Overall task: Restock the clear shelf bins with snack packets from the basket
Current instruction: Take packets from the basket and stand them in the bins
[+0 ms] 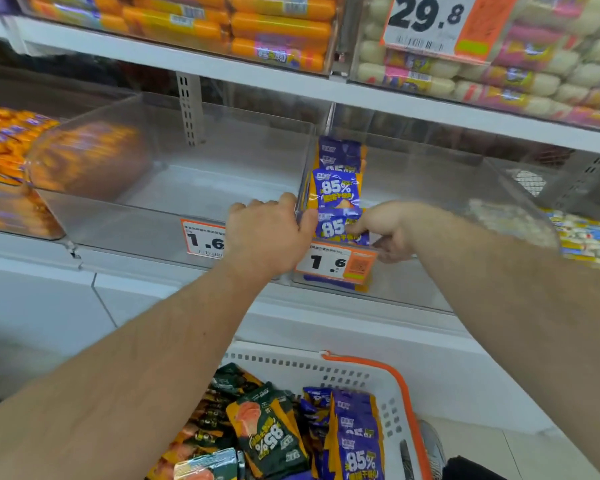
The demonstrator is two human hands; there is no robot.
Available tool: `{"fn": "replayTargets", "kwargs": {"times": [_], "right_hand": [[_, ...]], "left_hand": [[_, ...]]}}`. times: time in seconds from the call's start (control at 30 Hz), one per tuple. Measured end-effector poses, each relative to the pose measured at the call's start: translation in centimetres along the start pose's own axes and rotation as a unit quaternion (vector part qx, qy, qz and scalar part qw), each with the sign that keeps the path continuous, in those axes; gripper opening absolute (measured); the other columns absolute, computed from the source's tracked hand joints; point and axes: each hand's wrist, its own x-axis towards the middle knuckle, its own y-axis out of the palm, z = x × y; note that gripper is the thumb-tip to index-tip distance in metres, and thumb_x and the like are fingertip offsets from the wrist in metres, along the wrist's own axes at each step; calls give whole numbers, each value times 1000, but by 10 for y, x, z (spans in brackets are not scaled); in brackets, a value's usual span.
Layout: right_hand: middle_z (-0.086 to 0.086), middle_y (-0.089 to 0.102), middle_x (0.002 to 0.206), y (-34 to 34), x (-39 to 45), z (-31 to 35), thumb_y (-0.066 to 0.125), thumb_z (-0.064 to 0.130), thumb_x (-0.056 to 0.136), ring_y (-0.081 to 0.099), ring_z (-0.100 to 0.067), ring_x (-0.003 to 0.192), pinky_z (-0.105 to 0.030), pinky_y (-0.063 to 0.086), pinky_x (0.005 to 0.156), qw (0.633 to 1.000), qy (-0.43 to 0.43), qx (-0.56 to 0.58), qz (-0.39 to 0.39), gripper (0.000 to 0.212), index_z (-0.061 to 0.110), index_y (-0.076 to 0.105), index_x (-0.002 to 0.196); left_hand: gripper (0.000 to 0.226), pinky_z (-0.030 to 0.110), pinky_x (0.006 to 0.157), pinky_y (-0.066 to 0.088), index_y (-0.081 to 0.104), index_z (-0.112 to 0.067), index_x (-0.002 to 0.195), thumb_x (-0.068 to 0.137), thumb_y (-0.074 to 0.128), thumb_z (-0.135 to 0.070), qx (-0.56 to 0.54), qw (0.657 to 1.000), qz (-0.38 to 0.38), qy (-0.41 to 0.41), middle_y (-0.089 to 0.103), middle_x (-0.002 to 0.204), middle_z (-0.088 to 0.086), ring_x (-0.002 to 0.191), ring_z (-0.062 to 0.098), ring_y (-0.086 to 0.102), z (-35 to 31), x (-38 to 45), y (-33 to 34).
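1 head-worn wide-angle view is aimed forward and down, close to the clear shelf bins (pixel 194 188), basket (pixel 388 386) seen below.

Packets (pixel 336 188) stacked in right bin (pixel 430 209) at its left wall, empty bin (pixel 187 174) left, basket (pixel 388 393) below w/ more

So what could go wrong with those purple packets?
1. The purple packets stand in a thin row against the bin wall; with the rest of the bin bare, they may topple once the right hand lets go.
2. The left hand grips that wall; pulling might shift the bin.
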Motion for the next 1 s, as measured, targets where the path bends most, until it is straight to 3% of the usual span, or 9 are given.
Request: {"fn": "replayTargets", "kwargs": {"times": [0.1, 0.23, 0.37, 0.43, 0.57, 0.63, 0.73, 0.9, 1.0], "right_hand": [[0, 64, 100, 7, 7, 1, 70, 33, 89, 57, -16, 75, -26, 36, 56, 999, -6, -38, -34, 20, 25, 56, 101], [0, 68, 83, 13, 17, -1, 72, 29, 88, 61, -14, 73, -25, 44, 66, 1000, -2, -2, -16, 19, 21, 59, 100], [-4, 76, 96, 15, 25, 0, 82, 18, 72, 70, -17, 99, -33, 45, 100, 999, 9, 19, 42, 39, 16, 67, 108], [-2, 75, 105, 13, 31, 0, 84, 18, 68, 65, -14, 96, -28, 43, 97, 998, 23, 14, 59, 36, 18, 69, 101], [-3, 72, 93, 12, 32, 4, 78, 13, 78, 59, -17, 83, -27, 45, 68, 999, 3, 35, 39, 25, 19, 66, 98], [-4, 73, 90, 11, 35, 8, 77, 12, 81, 64, -19, 76, -28, 50, 72, 998, -13, 59, 20, 26, 14, 66, 104], [-5, 76, 97, 8, 38, 11, 77, 15, 81, 71, -17, 93, -33, 51, 93, 995, -3, 103, 14, 34, 14, 65, 113], [-7, 74, 98, 13, 38, 13, 78, 12, 81, 71, -21, 92, -33, 52, 91, 999, -19, 39, 29, 35, 11, 63, 113], [-13, 70, 107, 17, 25, 13, 76, 6, 81, 69, -29, 100, -43, 52, 96, 998, -31, -35, 53, 29, 9, 61, 105]], "left_hand": [[46, 37, 75, 29, 54, -14, 105, 100, 27, -51, -8, 1000, -2, -3, 69, 100, 11, 96, 31, 60, -1, 1, 1], [47, 38, 79, 34, 54, -15, 106, 99, 27, -52, -9, 1000, 6, -6, 69, 100, 11, 95, 31, 60, -2, 2, 2], [48, 39, 78, 33, 54, -15, 107, 99, 26, -53, -9, 1000, 12, -5, 69, 100, 10, 95, 30, 60, -2, 1, 3], [48, 39, 78, 33, 54, -15, 107, 99, 26, -53, -6, 1000, 11, -6, 69, 99, 10, 94, 30, 60, -2, 1, 2], [48, 39, 81, 36, 55, -15, 105, 98, 26, -53, 1, 1000, 5, -11, 69, 98, 9, 93, 30, 61, -2, 1, 1], [48, 39, 81, 36, 54, -16, 105, 98, 25, -53, 4, 1000, 6, -10, 69, 98, 9, 93, 30, 61, -2, 1, 1], [48, 38, 76, 32, 54, -16, 104, 98, 25, -54, 7, 1000, 1, -8, 69, 96, 8, 91, 29, 61, -2, 1, 2], [46, 37, 73, 28, 53, -17, 103, 97, 26, -55, 12, 1000, -8, -10, 69, 96, 6, 90, 28, 61, -2, 1, 4], [45, 37, 74, 29, 52, -17, 103, 98, 27, -54, 3, 1000, -10, -13, 69, 95, 7, 87, 27, 60, -3, 1, 3]]}}
